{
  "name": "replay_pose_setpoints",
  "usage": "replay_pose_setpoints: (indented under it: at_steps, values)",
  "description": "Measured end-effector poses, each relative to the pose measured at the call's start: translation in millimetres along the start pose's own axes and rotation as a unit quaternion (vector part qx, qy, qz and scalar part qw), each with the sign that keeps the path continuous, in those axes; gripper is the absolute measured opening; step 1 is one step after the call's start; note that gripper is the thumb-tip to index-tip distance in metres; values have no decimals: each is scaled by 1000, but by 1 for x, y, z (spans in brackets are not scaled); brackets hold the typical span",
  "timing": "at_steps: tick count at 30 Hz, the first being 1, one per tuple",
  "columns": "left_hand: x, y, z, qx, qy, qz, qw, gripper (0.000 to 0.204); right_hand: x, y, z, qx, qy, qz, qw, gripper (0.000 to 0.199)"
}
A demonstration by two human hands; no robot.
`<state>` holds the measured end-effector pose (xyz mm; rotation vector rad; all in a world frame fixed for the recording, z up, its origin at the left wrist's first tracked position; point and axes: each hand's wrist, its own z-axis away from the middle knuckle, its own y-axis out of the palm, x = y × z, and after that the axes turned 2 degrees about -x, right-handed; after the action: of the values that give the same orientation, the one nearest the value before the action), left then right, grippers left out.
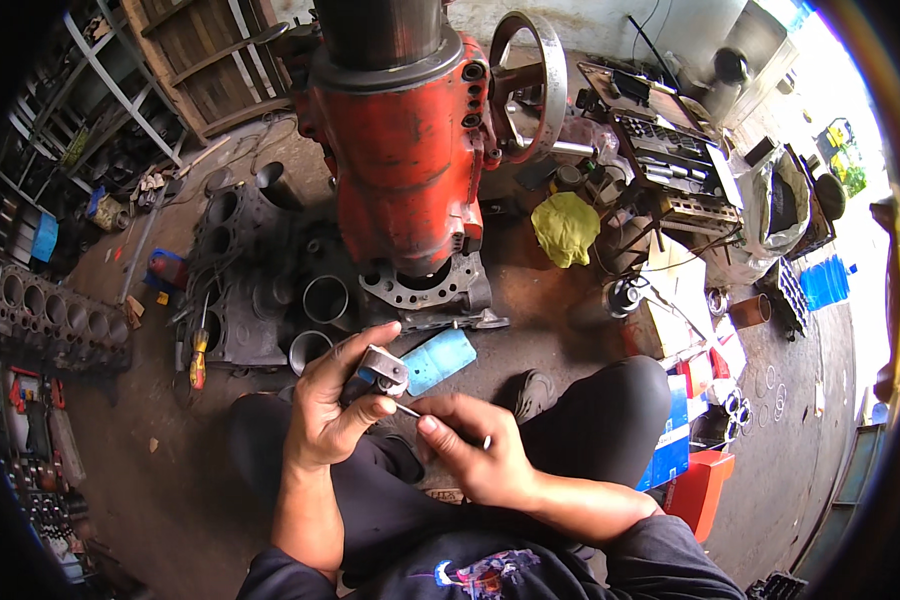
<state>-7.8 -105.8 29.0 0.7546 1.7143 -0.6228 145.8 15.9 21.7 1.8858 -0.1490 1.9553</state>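
My left hand (332, 405) grips a small grey metal tool (378, 371) with a blocky head, held above my lap. My right hand (472, 448) pinches a thin metal pin (408, 410) whose tip meets the tool's underside. Both hands are close together over my dark trousers. Just beyond them a light blue flat block (438, 360) lies on the floor. A large red machine (402, 150) with a grey handwheel (530, 85) stands directly ahead.
An engine block (235, 290) with open cylinder bores and loose cylinder sleeves (326, 298) sits at the left. A screwdriver (199, 355) lies beside it. A yellow-green rag (565, 228), a socket set tray (670, 150) and boxes crowd the right.
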Motion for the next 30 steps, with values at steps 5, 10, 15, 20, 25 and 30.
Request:
replay_pose_setpoints:
  at_steps: [5,10,15,20,25,30]
  values:
    - [3,-4,0,18,22,-55,998,73,-3,0,3,-2,-53,32,998,21]
    - [4,-4,0,22,28,-54,998,73,-11,0,5,10,89,-181,979,21]
    - [-1,-3,0,15,19,-12,1000,74,-8,-1,0,23,70,-192,979,23]
    - [4,11,-8,-73,8,221,973,81,8,-2,-3,52,118,-219,967,30]
    - [14,-4,-24,-113,19,506,855,70,5,3,-10,15,-17,89,996,27]
    - [11,-21,-23,-144,33,578,803,67,-4,5,-13,87,-23,177,980,23]
